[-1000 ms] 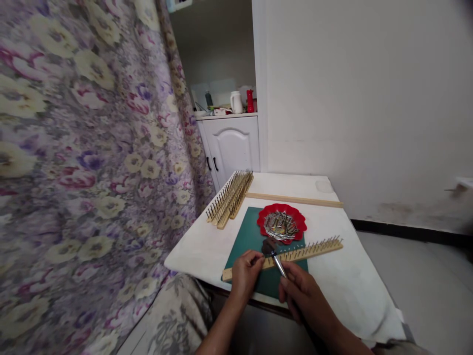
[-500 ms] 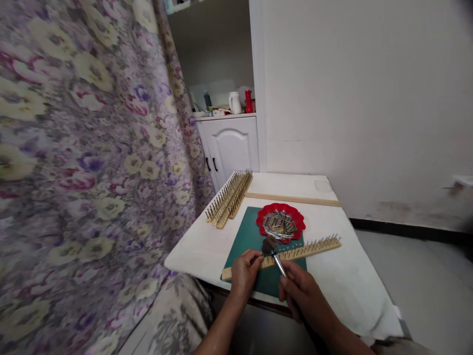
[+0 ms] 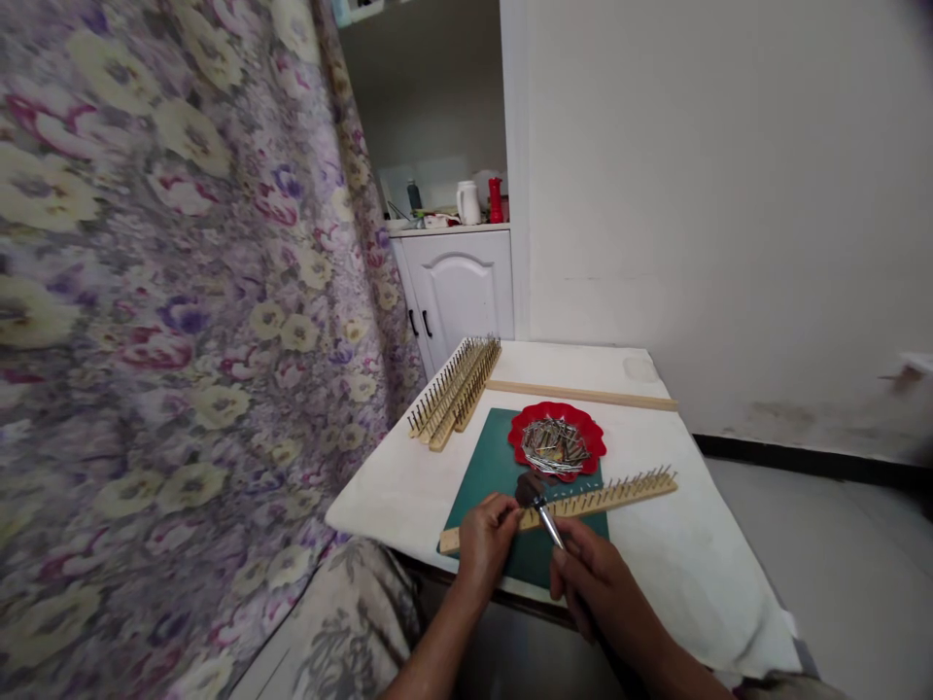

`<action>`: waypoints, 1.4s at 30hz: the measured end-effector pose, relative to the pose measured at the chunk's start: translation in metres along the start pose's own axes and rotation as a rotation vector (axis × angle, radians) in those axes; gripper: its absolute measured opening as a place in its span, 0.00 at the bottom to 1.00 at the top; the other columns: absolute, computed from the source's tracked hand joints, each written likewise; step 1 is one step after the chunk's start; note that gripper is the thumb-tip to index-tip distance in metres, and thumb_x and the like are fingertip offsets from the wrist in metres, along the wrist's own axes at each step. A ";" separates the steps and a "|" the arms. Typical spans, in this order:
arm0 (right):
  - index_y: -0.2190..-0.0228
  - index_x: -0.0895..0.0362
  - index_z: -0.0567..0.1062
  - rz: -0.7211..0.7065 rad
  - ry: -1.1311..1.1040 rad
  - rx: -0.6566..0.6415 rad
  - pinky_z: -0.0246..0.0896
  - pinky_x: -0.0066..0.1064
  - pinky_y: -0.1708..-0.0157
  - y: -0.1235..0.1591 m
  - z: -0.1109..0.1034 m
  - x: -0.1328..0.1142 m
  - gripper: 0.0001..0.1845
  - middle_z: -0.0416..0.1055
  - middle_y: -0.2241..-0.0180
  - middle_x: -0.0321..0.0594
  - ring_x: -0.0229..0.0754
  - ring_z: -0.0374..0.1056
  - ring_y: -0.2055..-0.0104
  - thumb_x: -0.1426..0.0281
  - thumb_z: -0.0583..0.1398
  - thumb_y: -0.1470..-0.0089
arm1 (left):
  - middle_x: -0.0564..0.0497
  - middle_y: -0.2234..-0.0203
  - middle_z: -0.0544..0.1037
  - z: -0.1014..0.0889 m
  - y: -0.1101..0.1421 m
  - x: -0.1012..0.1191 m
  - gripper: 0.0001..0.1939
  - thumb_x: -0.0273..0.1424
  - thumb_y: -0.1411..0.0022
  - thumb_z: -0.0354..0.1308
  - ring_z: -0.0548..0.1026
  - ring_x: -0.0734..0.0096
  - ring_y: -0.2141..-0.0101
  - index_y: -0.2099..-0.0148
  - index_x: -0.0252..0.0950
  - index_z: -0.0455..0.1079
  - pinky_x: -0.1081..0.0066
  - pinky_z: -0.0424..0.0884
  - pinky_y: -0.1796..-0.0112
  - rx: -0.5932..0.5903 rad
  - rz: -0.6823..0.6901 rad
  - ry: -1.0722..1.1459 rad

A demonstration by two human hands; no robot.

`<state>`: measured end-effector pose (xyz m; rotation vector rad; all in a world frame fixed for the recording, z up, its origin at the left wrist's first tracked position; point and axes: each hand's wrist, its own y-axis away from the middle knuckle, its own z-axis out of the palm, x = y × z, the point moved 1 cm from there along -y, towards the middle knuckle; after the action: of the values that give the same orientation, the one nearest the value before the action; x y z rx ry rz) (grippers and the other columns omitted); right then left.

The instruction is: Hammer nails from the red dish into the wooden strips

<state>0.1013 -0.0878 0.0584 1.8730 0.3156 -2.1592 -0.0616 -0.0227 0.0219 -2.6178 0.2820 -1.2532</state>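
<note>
My right hand is closed round the handle of a hammer, whose dark head sits just above the fingertips of my left hand. My left hand pinches thumb and forefinger together at a wooden strip; what lies between the fingertips is too small and hidden to make out. A row of nails stands up from the strip, most densely at its right end. The strip lies aslant across a green mat. Behind it, a red scalloped bowl holds many loose nails.
Several wooden strips studded with nails lie at the table's left back edge. A plain wooden strip crosses the white-covered table. A floral curtain hangs at the left; a white cabinet stands behind.
The view has shifted very slightly. Both hands and the hammer hold almost the same place over the strip.
</note>
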 end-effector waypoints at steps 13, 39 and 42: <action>0.54 0.56 0.63 0.027 0.080 -0.017 0.41 0.18 0.93 -0.002 0.002 0.000 0.17 0.69 0.79 0.28 0.27 0.53 0.92 0.61 0.52 0.42 | 0.54 0.79 0.69 0.001 0.000 -0.002 0.09 0.28 0.44 0.51 0.68 0.73 0.75 0.75 0.36 0.68 0.76 0.58 0.73 0.001 -0.006 0.001; 0.56 0.57 0.64 0.030 0.013 -0.002 0.42 0.17 0.93 -0.004 -0.002 0.001 0.15 0.69 0.80 0.28 0.26 0.54 0.92 0.62 0.52 0.42 | 0.54 0.78 0.69 0.001 0.000 -0.001 0.10 0.30 0.43 0.52 0.69 0.72 0.74 0.74 0.36 0.69 0.75 0.59 0.72 -0.005 -0.003 -0.018; 0.56 0.57 0.64 0.016 -0.009 0.014 0.41 0.16 0.93 -0.002 -0.004 -0.004 0.14 0.69 0.79 0.28 0.25 0.53 0.92 0.62 0.53 0.42 | 0.54 0.76 0.72 0.000 0.001 -0.001 0.09 0.30 0.43 0.53 0.70 0.72 0.73 0.72 0.36 0.72 0.75 0.61 0.71 -0.006 -0.013 -0.008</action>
<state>0.1050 -0.0842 0.0615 1.8658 0.2838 -2.1643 -0.0617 -0.0230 0.0212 -2.6334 0.2675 -1.2473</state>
